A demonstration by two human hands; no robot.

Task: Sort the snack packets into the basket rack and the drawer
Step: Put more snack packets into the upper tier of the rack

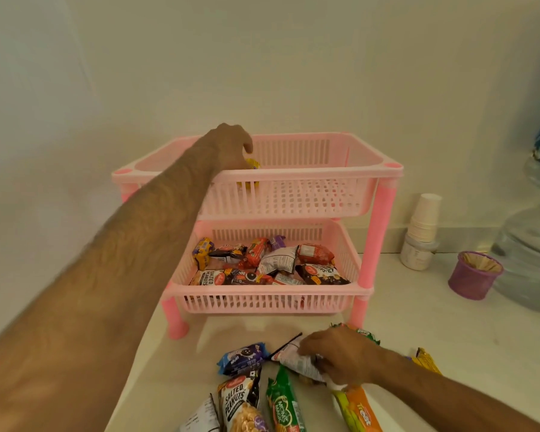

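Left hand [231,148] is deep in the top tier of the pink basket rack [293,173], fingers curled round a yellow packet [250,174] at its left end. Down on the bench [418,322], right hand [340,357] pinches the white packet [289,358], long axis slanting away leftward; the rack lies straight ahead.

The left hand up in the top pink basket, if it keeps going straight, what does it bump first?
Probably the yellow packet just under the left hand, then the top basket floor below. Depth is unclear, so that is a guess.
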